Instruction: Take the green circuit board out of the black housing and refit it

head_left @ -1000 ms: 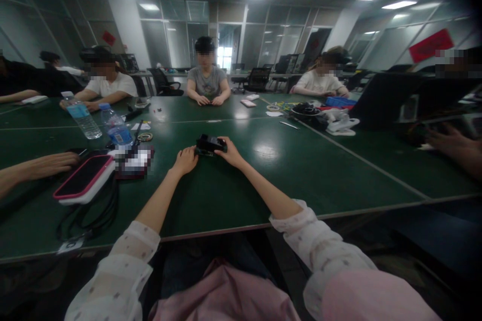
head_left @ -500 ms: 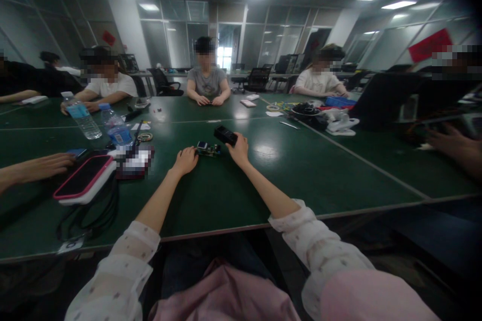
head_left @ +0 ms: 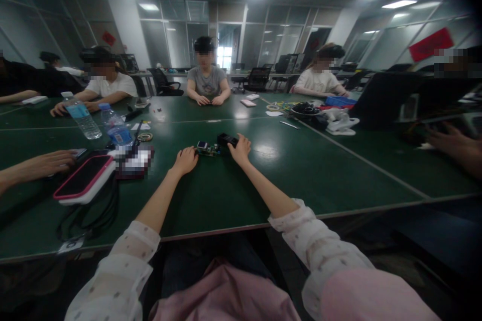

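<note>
A small circuit board (head_left: 208, 149) with a little screen lies on the green table (head_left: 226, 195), between my two hands. My left hand (head_left: 186, 160) rests on the table, its fingertips at the board's left end; whether they grip the board is too small to tell. Just right of the board is a black box-shaped object (head_left: 227, 139), lying low at the table surface. My right hand (head_left: 240, 150) is at the right end of this black object, with thumb and fingers around that end.
Two water bottles (head_left: 83, 116), a pink-rimmed phone (head_left: 85, 176) and cables lie to the left, near another person's hand (head_left: 48, 166). A tangle of black cables (head_left: 307, 111) and a pen (head_left: 289, 125) are at the right. People sit across the table.
My right hand has lowered the black object and turned it flatter, a little to the right. My left hand and the board have stayed put. The other person's hand at the left has shifted slightly.
</note>
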A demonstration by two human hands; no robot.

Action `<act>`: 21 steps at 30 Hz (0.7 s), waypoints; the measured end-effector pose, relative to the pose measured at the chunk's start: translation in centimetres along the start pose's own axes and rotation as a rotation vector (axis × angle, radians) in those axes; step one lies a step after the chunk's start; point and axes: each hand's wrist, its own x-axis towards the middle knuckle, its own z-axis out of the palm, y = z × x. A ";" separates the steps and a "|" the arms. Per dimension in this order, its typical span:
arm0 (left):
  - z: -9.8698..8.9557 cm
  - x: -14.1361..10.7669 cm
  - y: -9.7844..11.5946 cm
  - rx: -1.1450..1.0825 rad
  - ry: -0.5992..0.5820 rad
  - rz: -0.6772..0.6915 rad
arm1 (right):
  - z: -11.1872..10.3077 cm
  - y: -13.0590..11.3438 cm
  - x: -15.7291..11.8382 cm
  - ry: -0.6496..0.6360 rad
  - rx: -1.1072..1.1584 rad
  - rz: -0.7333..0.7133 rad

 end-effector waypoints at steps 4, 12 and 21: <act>-0.2 -0.1 0.2 0.005 0.008 0.004 | 0.0 0.0 0.1 0.005 0.009 -0.003; -0.3 -0.1 0.3 0.007 -0.010 -0.009 | 0.3 0.6 0.4 -0.049 0.005 0.005; -0.3 -0.1 0.2 0.017 -0.009 0.010 | 0.2 0.6 0.4 -0.076 -0.008 0.027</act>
